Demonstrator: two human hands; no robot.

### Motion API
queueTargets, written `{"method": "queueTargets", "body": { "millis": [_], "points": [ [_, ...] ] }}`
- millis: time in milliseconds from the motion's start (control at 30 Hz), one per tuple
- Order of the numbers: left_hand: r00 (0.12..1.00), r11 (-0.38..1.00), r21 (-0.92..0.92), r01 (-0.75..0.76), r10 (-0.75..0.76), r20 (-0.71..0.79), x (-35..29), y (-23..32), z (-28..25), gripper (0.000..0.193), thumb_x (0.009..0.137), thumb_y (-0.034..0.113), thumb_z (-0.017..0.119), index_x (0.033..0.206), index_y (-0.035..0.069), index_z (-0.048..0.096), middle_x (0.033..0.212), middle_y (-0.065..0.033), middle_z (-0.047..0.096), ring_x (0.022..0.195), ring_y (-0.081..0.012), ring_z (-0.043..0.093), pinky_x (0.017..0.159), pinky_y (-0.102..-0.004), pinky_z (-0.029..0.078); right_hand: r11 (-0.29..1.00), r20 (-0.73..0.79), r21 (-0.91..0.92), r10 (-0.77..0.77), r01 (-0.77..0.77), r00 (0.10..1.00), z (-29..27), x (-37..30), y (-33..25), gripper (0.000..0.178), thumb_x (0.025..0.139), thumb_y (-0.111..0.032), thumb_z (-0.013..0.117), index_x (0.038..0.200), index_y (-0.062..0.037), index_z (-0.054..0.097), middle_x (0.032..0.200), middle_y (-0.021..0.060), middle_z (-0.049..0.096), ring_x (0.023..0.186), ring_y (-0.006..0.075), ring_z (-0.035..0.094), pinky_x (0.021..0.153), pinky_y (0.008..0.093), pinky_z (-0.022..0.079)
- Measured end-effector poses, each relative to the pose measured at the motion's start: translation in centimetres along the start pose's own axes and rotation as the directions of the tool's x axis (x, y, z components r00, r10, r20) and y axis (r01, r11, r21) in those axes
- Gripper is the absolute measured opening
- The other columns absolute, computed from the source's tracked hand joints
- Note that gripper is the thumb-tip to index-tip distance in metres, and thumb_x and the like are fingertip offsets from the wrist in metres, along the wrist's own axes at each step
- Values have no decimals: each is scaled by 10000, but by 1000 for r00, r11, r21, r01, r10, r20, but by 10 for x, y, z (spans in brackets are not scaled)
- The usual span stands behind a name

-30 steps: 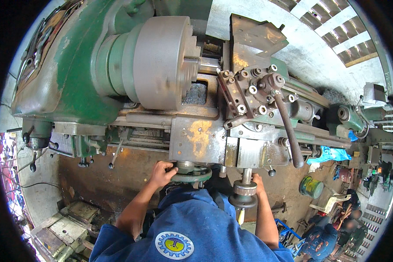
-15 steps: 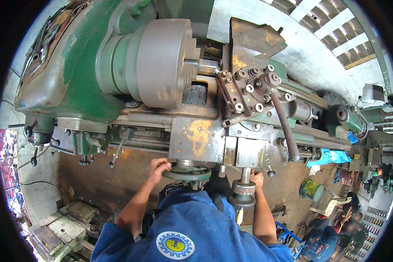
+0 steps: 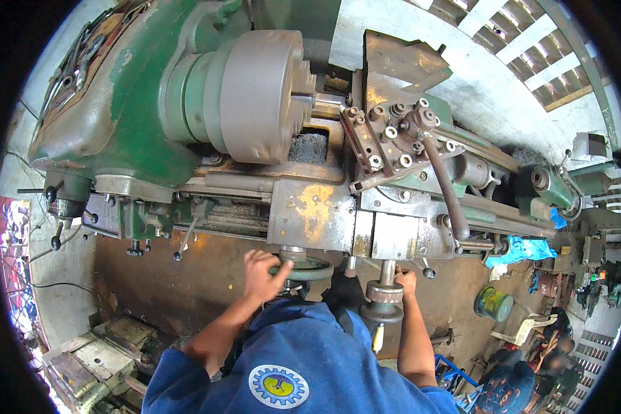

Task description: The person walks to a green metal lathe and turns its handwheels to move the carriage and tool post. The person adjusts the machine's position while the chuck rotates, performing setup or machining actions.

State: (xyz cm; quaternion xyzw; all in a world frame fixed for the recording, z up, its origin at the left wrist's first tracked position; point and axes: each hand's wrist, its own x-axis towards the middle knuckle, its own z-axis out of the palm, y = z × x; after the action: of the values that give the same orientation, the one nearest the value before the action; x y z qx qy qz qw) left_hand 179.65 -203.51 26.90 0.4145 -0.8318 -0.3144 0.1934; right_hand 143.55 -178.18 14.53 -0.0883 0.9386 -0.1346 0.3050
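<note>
My left hand (image 3: 262,274) is at the left rim of the green carriage handwheel (image 3: 312,270), fingers curled and thumb laid across the rim. Right of the cross-slide dial and handle (image 3: 384,293), my right hand (image 3: 406,278) has its fingers bent in close under the carriage; the spindle partly hides them, so what they grip does not show. A grey lathe chuck (image 3: 259,96), its surface blurred, holds a shiny metal bar (image 3: 330,105). The tip of the tool post (image 3: 393,141) stands at the bar's right end.
A long tool-post lever (image 3: 447,190) slants down toward me. The tailstock (image 3: 541,181) is farther right, beyond a blue plastic sheet (image 3: 521,250). A green-yellow bucket (image 3: 493,302) stands on the floor. People (image 3: 507,386) are at lower right. Wrenches (image 3: 83,58) lie atop the headstock.
My left hand has shifted right over the handwheel's rim, its thumb now across it. My right hand stays in nearly the same place. The whole view has shifted slightly.
</note>
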Motion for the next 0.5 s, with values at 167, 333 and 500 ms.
{"method": "queueTargets", "body": {
  "millis": [167,333,500],
  "points": [
    [931,901,-279,331,-361,-62,2,-59,3,419,912,409,688,772,15,712,696,-120,609,724,-266,621,680,-334,444,999,-78,-1,-32,32,996,6,3,2,571,926,-499,674,1003,62,744,1002,297,724,1016,425,703,930,478,530],
    [866,776,-395,492,-482,132,-11,-77,18,485,951,460,601,797,22,737,698,-79,617,699,-185,574,672,-337,427,902,170,125,-430,413,887,-23,-34,-3,487,900,-369,712,1056,92,719,994,267,742,1011,360,732,876,415,552],
    [874,785,-390,481,-461,153,-6,-71,12,463,949,441,612,833,9,732,746,-94,675,735,-174,610,710,-338,454,847,298,444,-446,291,844,-39,-60,-16,436,855,-279,731,1094,84,706,973,226,754,943,297,729,813,394,541]
  ]
}}
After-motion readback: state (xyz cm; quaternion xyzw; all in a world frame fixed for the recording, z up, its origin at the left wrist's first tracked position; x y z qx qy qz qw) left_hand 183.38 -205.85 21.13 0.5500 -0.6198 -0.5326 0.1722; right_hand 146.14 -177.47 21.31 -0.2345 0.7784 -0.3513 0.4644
